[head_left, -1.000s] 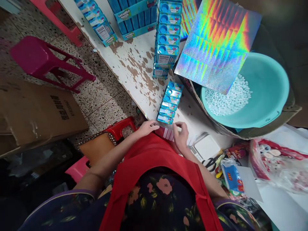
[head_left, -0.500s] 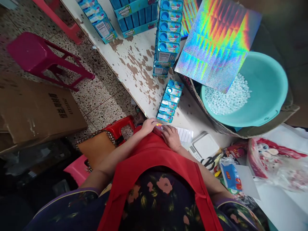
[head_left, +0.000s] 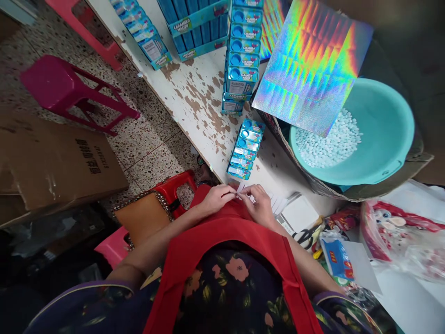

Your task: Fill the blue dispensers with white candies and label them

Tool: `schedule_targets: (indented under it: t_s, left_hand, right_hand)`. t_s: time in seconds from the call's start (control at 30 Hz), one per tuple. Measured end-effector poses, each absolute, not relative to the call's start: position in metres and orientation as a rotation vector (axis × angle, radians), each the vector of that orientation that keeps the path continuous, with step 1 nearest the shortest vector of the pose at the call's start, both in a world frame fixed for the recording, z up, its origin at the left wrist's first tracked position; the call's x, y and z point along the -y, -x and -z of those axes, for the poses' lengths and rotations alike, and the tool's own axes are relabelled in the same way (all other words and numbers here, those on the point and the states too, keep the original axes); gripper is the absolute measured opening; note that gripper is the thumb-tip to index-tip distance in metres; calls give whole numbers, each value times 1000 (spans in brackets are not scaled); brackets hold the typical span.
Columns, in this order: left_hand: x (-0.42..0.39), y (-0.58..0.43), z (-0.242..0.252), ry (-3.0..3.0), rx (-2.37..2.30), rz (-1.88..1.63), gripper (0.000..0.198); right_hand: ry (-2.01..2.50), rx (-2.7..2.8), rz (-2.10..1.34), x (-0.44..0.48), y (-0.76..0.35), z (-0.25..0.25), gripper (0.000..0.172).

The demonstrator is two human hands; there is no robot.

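Note:
My left hand [head_left: 219, 198] and my right hand [head_left: 257, 203] meet at the table edge in front of the red apron, their fingertips pinched together. A narrow white strip [head_left: 242, 186] sticks up between the fingers; its lower end is hidden by them. Under and beside my right hand lies a pale sheet marked in strips [head_left: 277, 203], partly covered. Just beyond my fingers, a row of small blue candy tins [head_left: 245, 150] lies on the white table [head_left: 205, 134], several of them with shiny patches on their lids.
A turquoise basin [head_left: 385, 134] of white candies [head_left: 328, 144] sits in a carton at right, partly under a holographic sheet [head_left: 313, 65]. Stacked candy tins [head_left: 243, 60] and display boxes [head_left: 194, 35] stand farther back. A white scale [head_left: 299, 212] lies right; a stool [head_left: 52, 83] stands left.
Both hands have come together at the fingertips and moved slightly nearer my body. A white strip now shows between them, and the strip-marked sheet has shifted a little to the right.

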State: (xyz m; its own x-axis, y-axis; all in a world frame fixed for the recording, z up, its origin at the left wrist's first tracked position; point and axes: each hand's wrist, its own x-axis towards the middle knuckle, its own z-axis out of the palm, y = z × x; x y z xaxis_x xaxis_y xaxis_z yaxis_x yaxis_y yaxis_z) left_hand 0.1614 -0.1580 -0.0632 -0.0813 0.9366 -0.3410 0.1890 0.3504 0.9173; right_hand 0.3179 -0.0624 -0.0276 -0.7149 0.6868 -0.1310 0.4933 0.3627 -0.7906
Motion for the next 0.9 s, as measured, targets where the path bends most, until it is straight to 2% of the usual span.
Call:
schedule_targets:
  t_s: [0.1, 0.23, 0.37, 0.5, 0.67, 0.9]
  left_hand:
    - [141, -148, 53, -971, -1523, -762, 30]
    - [100, -113, 51, -1083, -1613, -788, 32]
    - [50, -82, 60, -1167, -1672, -795, 33]
    - [17, -74, 78, -1278, -1776, -758, 24]
    - [13, -83, 101, -1194, -1801, -894, 16]
    - [25, -96, 124, -960, -1816, -1095, 22]
  right_hand:
    - [1264, 2169, -1317, 55, -305, 28, 14]
    - [1437, 1838, -1310, 30, -273, 44, 21]
    - [1548, 1766, -1151, -9, -242, 62, 19]
    - [1616, 1854, -1001, -35, -229, 78, 15]
    - [1575, 1981, -758, -39, -226, 99, 15]
    - [1475, 1717, -524, -41, -226, 134, 27]
